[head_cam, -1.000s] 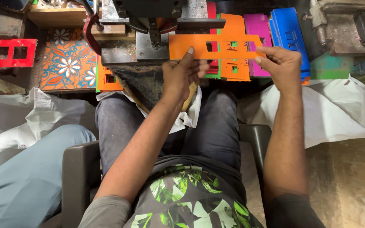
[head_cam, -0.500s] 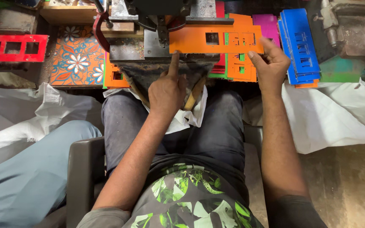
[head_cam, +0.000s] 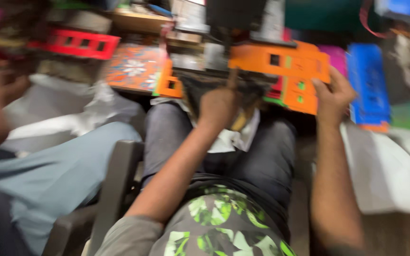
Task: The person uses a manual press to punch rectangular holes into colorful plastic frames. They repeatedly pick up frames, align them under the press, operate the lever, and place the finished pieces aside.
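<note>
The picture is blurred by head motion. A flat orange plastic panel [head_cam: 281, 61] with square cut-outs lies under the head of a dark press machine [head_cam: 236, 21]. My right hand [head_cam: 333, 95] grips the panel's right edge. My left hand [head_cam: 219, 106] is raised below the panel's left part, one finger pointing up and touching its underside. More orange panels [head_cam: 300, 95] hang just below it.
A red cut-out frame [head_cam: 79, 43], a floral patterned tile [head_cam: 134, 68], a blue panel stack [head_cam: 368, 85] and a pink sheet [head_cam: 338, 57] surround the machine. Another person's leg in light blue trousers [head_cam: 53, 170] sits at my left. White sheets [head_cam: 390, 166] lie at both sides.
The view has swung to the left and blurred. The orange panel has slid a little under the machine head; both hands keep their places on it.
</note>
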The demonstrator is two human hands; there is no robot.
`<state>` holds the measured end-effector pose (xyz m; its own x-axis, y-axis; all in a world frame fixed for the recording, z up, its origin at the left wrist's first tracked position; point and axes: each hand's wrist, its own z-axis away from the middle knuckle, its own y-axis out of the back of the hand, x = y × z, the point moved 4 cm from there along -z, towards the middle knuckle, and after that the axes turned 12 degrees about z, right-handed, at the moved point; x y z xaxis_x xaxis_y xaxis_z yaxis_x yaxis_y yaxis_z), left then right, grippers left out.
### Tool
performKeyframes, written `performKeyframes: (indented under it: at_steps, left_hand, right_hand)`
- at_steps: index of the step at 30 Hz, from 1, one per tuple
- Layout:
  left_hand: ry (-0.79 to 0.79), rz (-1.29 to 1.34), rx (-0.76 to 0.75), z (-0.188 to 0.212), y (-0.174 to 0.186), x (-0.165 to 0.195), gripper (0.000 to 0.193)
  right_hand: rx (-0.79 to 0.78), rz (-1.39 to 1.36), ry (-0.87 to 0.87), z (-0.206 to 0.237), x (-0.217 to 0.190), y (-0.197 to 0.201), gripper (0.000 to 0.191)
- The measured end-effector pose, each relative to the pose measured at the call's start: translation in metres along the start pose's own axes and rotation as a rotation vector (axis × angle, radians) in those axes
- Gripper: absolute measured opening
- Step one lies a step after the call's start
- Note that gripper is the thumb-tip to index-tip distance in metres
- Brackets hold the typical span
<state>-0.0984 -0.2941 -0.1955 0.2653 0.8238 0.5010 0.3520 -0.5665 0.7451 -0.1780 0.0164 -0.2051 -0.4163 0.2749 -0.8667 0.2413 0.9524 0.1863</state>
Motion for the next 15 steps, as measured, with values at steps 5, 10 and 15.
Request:
performKeyframes:
  at_steps: [5, 10, 15]
  left_hand:
    - [-0.045, -0.016, -0.007, 0.003, 0.010, 0.031, 0.015]
    - [-0.015, -0.003, 0.128, 0.025, 0.048, 0.052, 0.065]
    - [-0.011, 0.080, 0.086, 0.063, 0.055, 0.043, 0.083]
  right_hand:
    - [-0.037, -0.019, 0.095, 0.000, -0.024, 0.025, 0.045]
    - [-0.123, -0.081, -0.197, 0.031, -0.037, 0.007, 0.019]
    - [-0.194, -0.018, -0.168, 0.059, -0.053, -0.015, 0.024]
